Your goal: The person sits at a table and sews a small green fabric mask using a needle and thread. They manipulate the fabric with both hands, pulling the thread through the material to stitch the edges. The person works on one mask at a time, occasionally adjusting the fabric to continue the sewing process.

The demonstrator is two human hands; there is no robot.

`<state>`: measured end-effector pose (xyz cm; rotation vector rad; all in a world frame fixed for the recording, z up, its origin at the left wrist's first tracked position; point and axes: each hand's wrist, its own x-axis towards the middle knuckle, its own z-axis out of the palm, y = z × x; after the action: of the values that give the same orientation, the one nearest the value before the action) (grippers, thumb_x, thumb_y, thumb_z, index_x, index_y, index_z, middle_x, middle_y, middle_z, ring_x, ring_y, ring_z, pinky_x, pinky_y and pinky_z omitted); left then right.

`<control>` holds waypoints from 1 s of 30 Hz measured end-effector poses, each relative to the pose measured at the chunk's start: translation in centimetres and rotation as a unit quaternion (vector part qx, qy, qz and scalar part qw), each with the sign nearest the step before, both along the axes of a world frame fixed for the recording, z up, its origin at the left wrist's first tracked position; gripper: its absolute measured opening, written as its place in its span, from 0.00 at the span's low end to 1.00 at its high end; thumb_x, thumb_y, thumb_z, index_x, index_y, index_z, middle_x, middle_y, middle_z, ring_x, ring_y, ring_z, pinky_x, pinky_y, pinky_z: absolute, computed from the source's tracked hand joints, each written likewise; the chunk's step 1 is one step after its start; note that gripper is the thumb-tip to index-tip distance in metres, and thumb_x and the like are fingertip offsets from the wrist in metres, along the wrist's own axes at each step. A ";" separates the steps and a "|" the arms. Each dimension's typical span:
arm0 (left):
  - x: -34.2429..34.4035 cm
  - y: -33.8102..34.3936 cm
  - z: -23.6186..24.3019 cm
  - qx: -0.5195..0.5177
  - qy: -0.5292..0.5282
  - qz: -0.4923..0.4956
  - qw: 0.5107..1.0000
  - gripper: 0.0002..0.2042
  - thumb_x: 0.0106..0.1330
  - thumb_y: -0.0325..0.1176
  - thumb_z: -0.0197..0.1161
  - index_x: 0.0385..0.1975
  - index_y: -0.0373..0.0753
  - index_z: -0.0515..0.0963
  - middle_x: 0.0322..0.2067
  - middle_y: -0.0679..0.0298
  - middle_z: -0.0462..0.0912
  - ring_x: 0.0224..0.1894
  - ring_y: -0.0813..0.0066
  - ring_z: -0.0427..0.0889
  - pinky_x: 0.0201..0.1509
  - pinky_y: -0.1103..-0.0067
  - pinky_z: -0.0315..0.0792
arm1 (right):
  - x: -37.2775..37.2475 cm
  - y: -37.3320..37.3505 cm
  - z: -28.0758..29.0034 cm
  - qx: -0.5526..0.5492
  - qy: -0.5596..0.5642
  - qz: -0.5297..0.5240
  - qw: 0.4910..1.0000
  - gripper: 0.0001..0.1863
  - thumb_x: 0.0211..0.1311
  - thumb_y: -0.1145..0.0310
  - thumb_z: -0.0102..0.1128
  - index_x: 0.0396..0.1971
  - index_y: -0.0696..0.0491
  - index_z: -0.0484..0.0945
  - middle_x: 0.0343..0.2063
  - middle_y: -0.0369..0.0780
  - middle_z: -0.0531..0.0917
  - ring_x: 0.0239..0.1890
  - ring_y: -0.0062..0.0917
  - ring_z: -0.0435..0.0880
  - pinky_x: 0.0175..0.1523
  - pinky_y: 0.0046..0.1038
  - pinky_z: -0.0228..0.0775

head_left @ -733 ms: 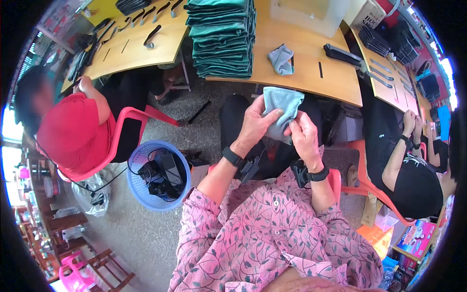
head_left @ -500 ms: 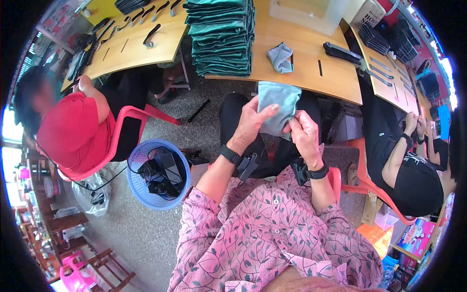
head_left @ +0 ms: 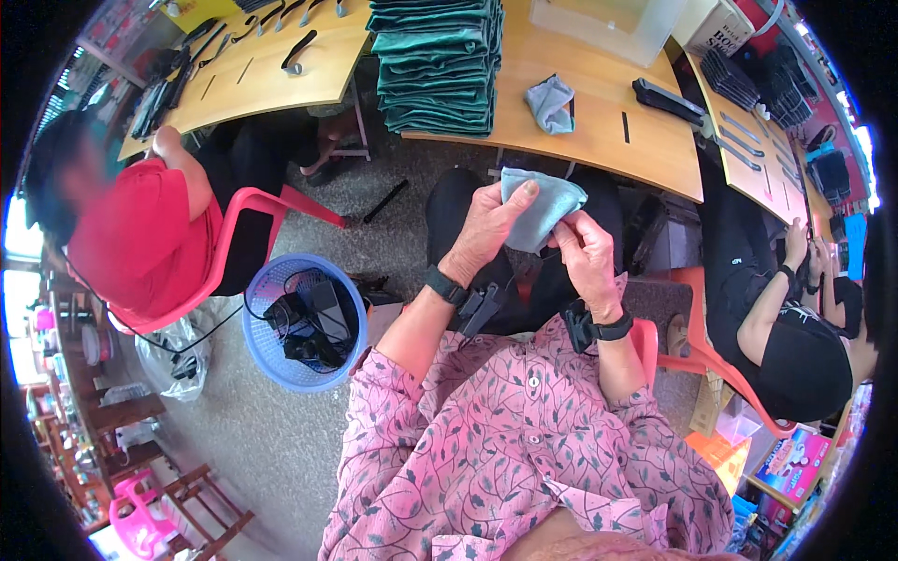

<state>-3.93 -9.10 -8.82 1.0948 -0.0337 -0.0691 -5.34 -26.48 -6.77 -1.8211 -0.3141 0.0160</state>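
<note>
A small grey-blue cloth pouch (head_left: 545, 204) is held up over my lap by both hands. My left hand (head_left: 486, 229) grips its left edge, thumb on top. My right hand (head_left: 585, 251) pinches its right lower corner. Both wrists carry black bands. Beyond, on the wooden table (head_left: 599, 131), lies another crumpled grey-blue cloth (head_left: 550, 101) next to a tall stack of folded green cloths (head_left: 438, 64). Black handle-like parts (head_left: 668, 100) rest further right on the table.
A blue basket (head_left: 271, 355) with black items stands on the floor at my left. A person in red sits on a red chair (head_left: 234, 243) at left; another person in black (head_left: 795, 337) sits at right. A clear box (head_left: 608, 21) stands on the table.
Both hands have kept hold of the pouch and shifted it slightly; my right fingers have moved along its right edge. The neighbours have barely moved.
</note>
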 end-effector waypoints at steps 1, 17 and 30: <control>0.0 -0.1 0.1 0.018 0.001 -0.003 1.000 0.16 0.70 0.44 0.60 0.40 0.35 0.82 0.31 0.70 0.83 0.32 0.87 0.78 0.35 0.84 0.74 | -0.1 0.1 0.0 0.017 0.003 -0.012 1.000 0.03 0.65 0.78 0.55 0.36 0.59 0.77 0.23 0.33 0.80 0.25 0.14 0.77 0.34 0.19 0.72; -0.2 -0.4 0.5 0.126 -0.004 -0.056 0.990 0.12 0.69 0.37 0.62 0.43 0.34 0.81 0.32 0.70 0.83 0.33 0.87 0.76 0.36 0.83 0.73 | 0.0 -0.4 0.6 0.155 0.061 -0.091 0.982 0.06 0.68 0.74 0.54 0.30 0.54 0.78 0.21 0.27 0.75 0.20 0.07 0.64 0.24 0.14 0.54; -0.2 -0.2 1.4 0.181 -0.012 -0.071 0.981 0.27 0.48 0.36 0.79 0.47 0.33 0.78 0.39 0.65 0.84 0.40 0.82 0.80 0.46 0.80 0.75 | 0.9 -1.5 -0.6 0.187 0.121 -0.090 0.971 0.06 0.70 0.70 0.54 0.33 0.55 0.75 0.21 0.31 0.76 0.20 0.09 0.67 0.24 0.15 0.56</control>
<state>-4.12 -9.35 -7.40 1.4565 -0.1252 -0.1959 -4.45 -27.98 -7.37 -1.4477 0.0237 0.0474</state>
